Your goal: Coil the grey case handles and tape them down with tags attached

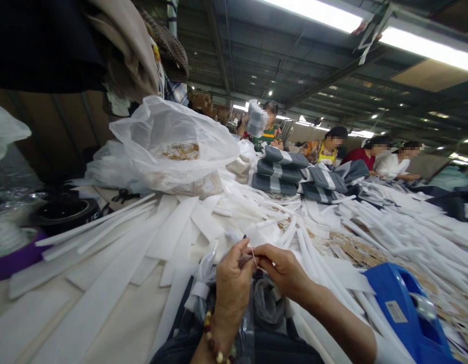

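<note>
At the lower centre, my left hand (234,278) wears a beaded bracelet at the wrist and pinches a thin pale string (253,254). Touching it from the right, my right hand (281,265) has its fingers closed on the same string. A small dark tip shows above the left fingertips; what it belongs to is unclear. Beneath both hands lies a dark grey bag (271,349) with clear plastic and rolled straps on it. White foam strips (116,283) spread over the table on both sides.
A blue tape dispenser (400,308) stands at the right. Behind the hands are an open plastic bag (173,136) of brown pieces and stacked dark grey folded items (281,172). A purple container (17,258) sits far left. Several people work across the table.
</note>
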Action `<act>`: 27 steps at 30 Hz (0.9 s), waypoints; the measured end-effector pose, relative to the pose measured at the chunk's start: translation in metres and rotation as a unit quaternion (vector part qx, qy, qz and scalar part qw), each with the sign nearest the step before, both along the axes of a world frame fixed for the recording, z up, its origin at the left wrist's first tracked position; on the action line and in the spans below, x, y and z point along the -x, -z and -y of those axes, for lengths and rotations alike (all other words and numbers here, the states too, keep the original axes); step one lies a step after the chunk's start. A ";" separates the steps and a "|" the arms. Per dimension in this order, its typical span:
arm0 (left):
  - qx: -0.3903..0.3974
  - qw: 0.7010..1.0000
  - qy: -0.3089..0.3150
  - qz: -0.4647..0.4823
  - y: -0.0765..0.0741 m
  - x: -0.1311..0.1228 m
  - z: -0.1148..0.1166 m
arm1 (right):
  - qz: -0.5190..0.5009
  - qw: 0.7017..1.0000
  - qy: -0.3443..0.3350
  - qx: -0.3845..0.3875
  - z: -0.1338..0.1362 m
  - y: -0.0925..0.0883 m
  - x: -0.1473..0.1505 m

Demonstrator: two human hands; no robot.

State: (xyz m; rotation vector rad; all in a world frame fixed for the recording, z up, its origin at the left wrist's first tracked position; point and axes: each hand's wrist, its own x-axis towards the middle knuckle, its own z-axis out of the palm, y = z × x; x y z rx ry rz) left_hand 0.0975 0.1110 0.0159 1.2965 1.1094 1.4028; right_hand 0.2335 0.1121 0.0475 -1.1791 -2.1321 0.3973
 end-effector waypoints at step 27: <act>0.048 0.995 -0.082 0.002 -0.009 0.007 -0.001 | -0.160 0.974 0.098 0.123 0.003 -0.001 -0.015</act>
